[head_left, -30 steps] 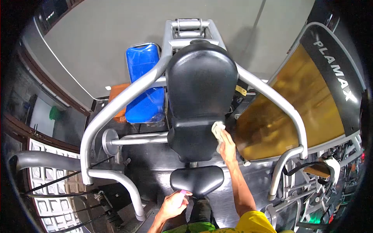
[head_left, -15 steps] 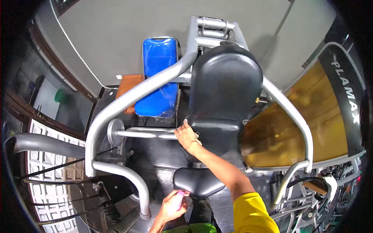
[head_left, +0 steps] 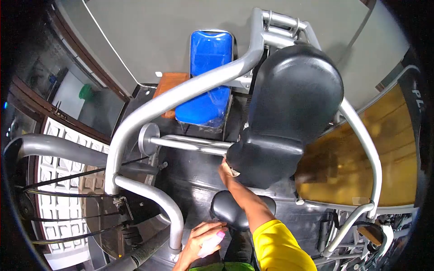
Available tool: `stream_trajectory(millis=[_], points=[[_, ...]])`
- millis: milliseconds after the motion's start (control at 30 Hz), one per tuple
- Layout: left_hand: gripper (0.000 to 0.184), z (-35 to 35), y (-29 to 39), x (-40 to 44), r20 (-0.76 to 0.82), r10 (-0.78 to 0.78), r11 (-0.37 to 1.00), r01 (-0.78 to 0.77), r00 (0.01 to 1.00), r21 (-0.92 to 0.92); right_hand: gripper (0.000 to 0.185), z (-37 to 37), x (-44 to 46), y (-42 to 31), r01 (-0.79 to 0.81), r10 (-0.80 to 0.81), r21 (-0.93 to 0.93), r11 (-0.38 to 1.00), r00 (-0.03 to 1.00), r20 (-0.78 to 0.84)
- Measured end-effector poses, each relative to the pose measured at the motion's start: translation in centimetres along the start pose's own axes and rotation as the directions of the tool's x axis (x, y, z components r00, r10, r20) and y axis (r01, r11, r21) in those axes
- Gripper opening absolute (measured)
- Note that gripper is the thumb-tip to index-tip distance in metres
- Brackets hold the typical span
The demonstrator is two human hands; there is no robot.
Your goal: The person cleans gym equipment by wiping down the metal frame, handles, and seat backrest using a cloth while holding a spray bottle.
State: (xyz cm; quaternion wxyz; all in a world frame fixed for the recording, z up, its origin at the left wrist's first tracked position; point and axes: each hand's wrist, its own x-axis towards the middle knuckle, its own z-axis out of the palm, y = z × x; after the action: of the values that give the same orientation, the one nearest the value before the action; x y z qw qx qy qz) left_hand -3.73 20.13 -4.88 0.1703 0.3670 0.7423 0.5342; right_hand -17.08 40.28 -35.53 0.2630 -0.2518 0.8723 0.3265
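Observation:
My right hand [head_left: 224,170] reaches forward to the near left edge of the machine's black seat [head_left: 266,160]. It is closed around a pale cloth [head_left: 233,171], and a corner of it shows below the fingers. The fingertips are partly hidden against the seat's side. Close to my body, my left hand [head_left: 199,239] is wrapped around a small whitish bottle [head_left: 210,245] with a pink top. Above the seat rises the black padded backrest [head_left: 298,88]. A smaller black pad [head_left: 226,210] lies between my hands, partly behind my right forearm.
Thick silver frame tubes [head_left: 181,101] curve around the seat on both sides. A chrome bar [head_left: 194,144] runs left from the seat to a round plate [head_left: 148,139]. Behind stand a blue chair [head_left: 210,54] and a brown wooden piece [head_left: 174,83]. An amber panel [head_left: 361,158] borders the right.
My right hand has moved from the top of the seat's left edge down to its side, with the cloth. The view has turned left. My left hand still holds the bottle.

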Motion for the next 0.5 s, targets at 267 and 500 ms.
stream_trajectory(millis=[267,500], points=[[0.020,1.1,0.4,-1.5,-0.077,-0.077,0.997,0.076,0.994,-0.012,0.030,6.8,3.4,-6.0,-0.150,0.163,0.358,0.922,0.987,-0.006],[0.038,2.1,-0.2,-2.3,-0.004,-0.275,0.951,0.271,0.961,-0.147,0.027,7.3,-3.0,-8.7,-0.030,0.031,0.927,0.373,0.999,0.020]])
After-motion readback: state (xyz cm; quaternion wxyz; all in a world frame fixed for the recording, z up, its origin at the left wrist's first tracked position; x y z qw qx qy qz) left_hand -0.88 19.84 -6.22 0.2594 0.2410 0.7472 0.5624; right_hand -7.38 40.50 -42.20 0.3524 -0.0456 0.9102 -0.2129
